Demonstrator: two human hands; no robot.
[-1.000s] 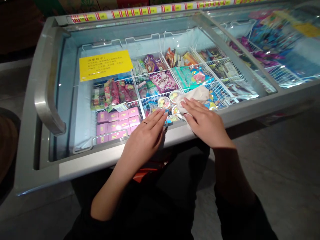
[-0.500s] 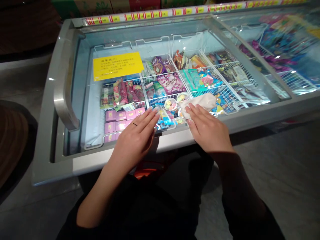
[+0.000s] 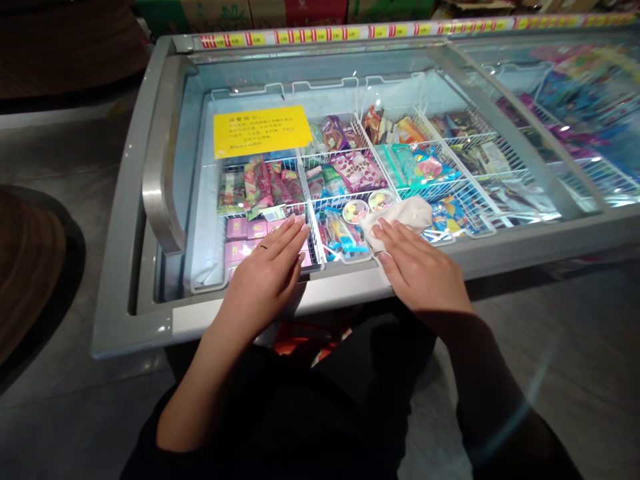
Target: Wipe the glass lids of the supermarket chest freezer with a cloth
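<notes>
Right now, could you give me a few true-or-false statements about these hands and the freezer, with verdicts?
1. The right hand lies on a pale cloth. True.
2. Each hand has a cloth under it. False: the left hand has none visible.
3. Pink boxes sit inside the freezer. True.
4. The paper notice is blue. False: it is yellow.
5. Neither hand touches the curved handle. True.

My right hand [image 3: 427, 273] holds a white cloth [image 3: 413, 213] on the glass [image 3: 325, 65]. My left hand [image 3: 264, 273] lies flat over pink boxes [image 3: 237, 229].
</notes>
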